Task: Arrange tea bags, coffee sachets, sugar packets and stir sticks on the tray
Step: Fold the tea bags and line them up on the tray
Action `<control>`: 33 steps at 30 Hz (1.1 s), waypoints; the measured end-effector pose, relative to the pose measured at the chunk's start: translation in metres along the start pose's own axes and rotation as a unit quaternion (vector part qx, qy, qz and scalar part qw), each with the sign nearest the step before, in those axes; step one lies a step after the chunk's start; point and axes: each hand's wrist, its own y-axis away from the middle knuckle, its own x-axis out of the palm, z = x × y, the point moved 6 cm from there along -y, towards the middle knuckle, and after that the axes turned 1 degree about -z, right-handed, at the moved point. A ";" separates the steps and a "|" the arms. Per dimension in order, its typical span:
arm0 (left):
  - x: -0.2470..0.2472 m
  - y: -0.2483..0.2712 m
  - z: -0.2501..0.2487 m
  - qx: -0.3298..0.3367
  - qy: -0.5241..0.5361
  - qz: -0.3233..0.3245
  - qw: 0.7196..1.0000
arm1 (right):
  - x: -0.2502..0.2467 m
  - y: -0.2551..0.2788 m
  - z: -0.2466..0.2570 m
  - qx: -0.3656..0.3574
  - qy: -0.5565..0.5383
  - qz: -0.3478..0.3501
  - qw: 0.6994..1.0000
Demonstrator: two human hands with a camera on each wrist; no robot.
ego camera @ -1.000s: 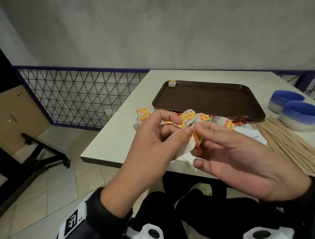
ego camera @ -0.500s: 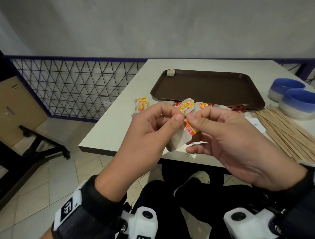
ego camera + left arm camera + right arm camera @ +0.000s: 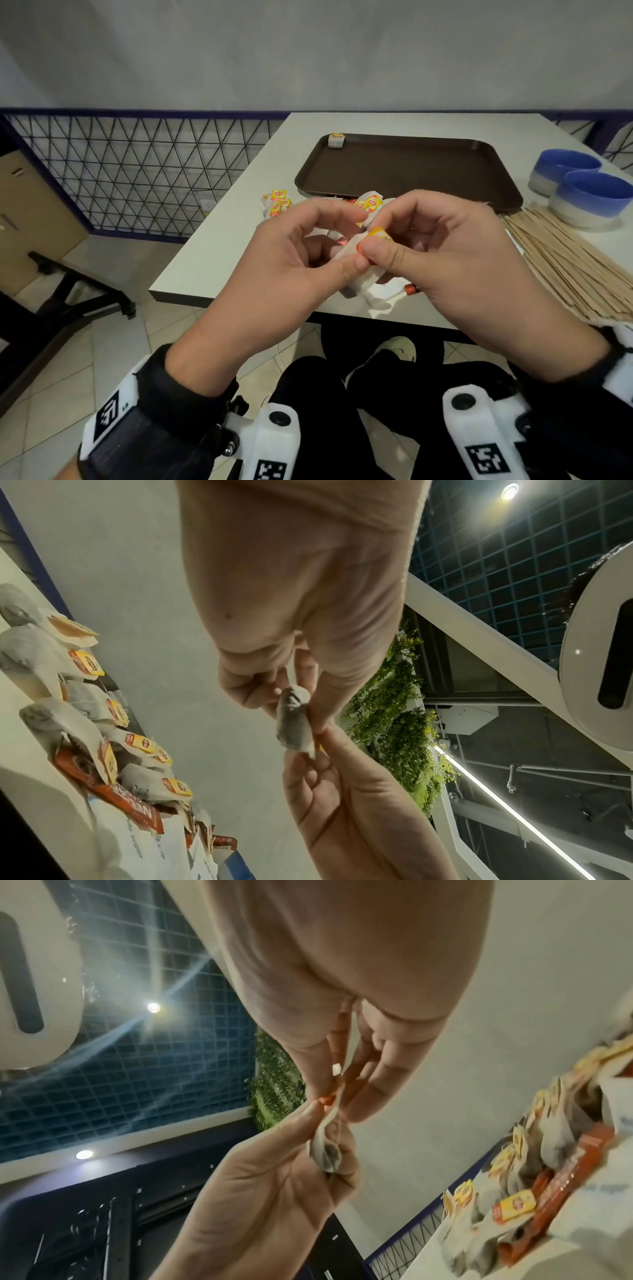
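**Both hands pinching one tea bag above the near table edge**

White table (image 3: 219,253) is carrying everything. Brown tray (image 3: 411,171) is sitting towards the far side, w/ a single tea bag (image 3: 336,141) lying in its far-left corner; rest of the tray surface is showing bare. Two blue bowls (image 3: 589,192) are sitting touching each other just right of the tray. Stir sticks (image 3: 561,260) are lying fanned in a pile near the right edge, in front of the bowls. Loose pile of tea bags (image 3: 278,202) w/ yellow tags, plus red coffee sachets (image 3: 137,807) and white sugar packets (image 3: 137,856), is lying betw. tray and near edge, partly hidden behind the hands.

Left hand (image 3: 291,260) is holding the paper pouch of a tea bag (image 3: 352,274): thumb and fingers closed tight on it. Right hand (image 3: 445,260) is pinching the bag's yellow-red tag (image 3: 375,234) betw. thumb and forefinger, other fingers curled loosely. Thumbs are touching. The held bag is hanging in the air over the near table edge, clear of the tray.
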 end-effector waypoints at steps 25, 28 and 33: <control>-0.002 0.003 0.009 -0.027 0.091 -0.019 0.995 | -0.010 -0.004 -0.006 0.005 -0.058 -0.017 0.998; -0.004 0.003 0.008 -0.013 0.057 -0.027 0.998 | -0.011 -0.004 -0.005 0.006 -0.030 -0.003 1.000; -0.008 0.003 0.006 0.005 0.003 -0.043 0.999 | -0.011 -0.005 -0.005 -0.019 0.016 -0.001 1.000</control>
